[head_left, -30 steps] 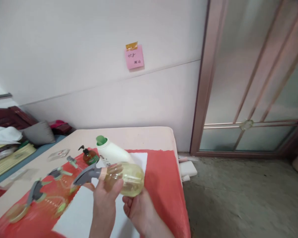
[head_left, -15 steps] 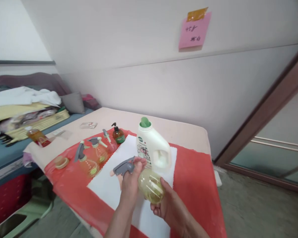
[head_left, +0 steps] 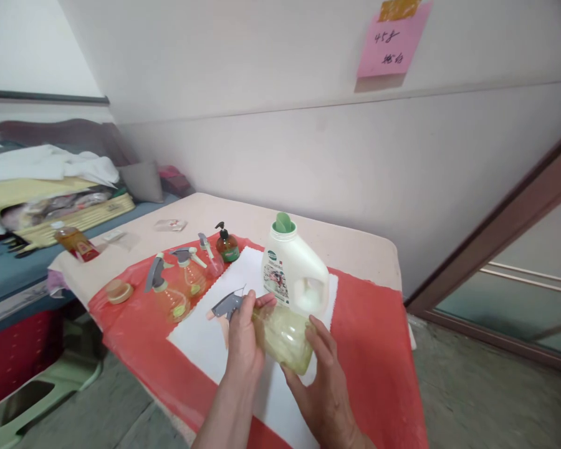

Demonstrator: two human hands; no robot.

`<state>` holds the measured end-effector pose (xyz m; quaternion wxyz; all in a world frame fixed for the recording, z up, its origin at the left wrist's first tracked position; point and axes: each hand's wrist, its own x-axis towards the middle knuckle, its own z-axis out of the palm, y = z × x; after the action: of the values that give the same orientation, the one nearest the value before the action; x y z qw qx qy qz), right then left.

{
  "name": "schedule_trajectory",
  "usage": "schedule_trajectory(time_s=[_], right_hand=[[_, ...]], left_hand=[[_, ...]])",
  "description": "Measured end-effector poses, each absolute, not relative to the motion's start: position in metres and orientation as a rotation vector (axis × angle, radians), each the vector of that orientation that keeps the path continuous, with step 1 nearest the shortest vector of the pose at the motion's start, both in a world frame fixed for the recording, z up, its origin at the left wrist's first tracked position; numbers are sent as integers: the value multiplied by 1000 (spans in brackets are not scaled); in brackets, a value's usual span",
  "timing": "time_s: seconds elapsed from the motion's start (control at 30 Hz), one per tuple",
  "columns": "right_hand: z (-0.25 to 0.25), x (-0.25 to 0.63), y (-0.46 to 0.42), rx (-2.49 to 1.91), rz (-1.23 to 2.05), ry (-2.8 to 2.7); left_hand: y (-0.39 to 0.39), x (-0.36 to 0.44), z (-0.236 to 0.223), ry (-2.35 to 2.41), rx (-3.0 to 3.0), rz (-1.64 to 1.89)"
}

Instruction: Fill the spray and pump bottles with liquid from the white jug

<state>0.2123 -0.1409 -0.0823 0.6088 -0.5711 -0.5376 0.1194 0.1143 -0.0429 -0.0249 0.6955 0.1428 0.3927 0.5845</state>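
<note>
Both my hands hold a clear yellow spray bottle (head_left: 283, 337) with a grey trigger head (head_left: 227, 305) above the table. My left hand (head_left: 244, 346) wraps around its neck just behind the trigger. My right hand (head_left: 322, 386) cups the round body from below, fingers curled on it. The bottle lies tilted, its head pointing left. Right behind it a white detergent jug (head_left: 293, 271) with a green cap stands on a white sheet (head_left: 201, 340) laid over a red cloth (head_left: 369, 349).
Further spray bottles (head_left: 168, 293), a small brown pump bottle (head_left: 226, 245), a round lid (head_left: 118, 290) and an orange bottle (head_left: 72, 242) sit to the left on the table (head_left: 355, 249). Bedding is piled far left, a pink note (head_left: 391, 40) hangs on the wall.
The view swung left and down. The bottle sank lower and closer to the table, and my right hand shifted further under its body.
</note>
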Motion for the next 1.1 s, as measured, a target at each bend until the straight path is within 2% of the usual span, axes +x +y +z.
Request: schedule_trajectory(time_s=[0.1, 0.33, 0.43, 0.53, 0.73, 1.1], right_hand=[[-88, 208, -143, -1292, 233, -1346], [-63, 209, -134, -1075, 1240, -538], [-64, 216, -131, -969, 1452, -326], [-69, 218, -131, -904, 1529, -175], [-50, 226, -137, -827, 1333, -322], [67, 290, -83, -1284, 591, -902]], left_hand=[[-40, 111, -24, 861, 255, 1306], [-27, 95, -18, 711, 281, 1414], [-15, 78, -14, 725, 230, 1535], [-5, 57, -9, 745, 159, 1667], [-3, 51, -11, 788, 146, 1646], [-18, 79, -11, 784, 216, 1441]])
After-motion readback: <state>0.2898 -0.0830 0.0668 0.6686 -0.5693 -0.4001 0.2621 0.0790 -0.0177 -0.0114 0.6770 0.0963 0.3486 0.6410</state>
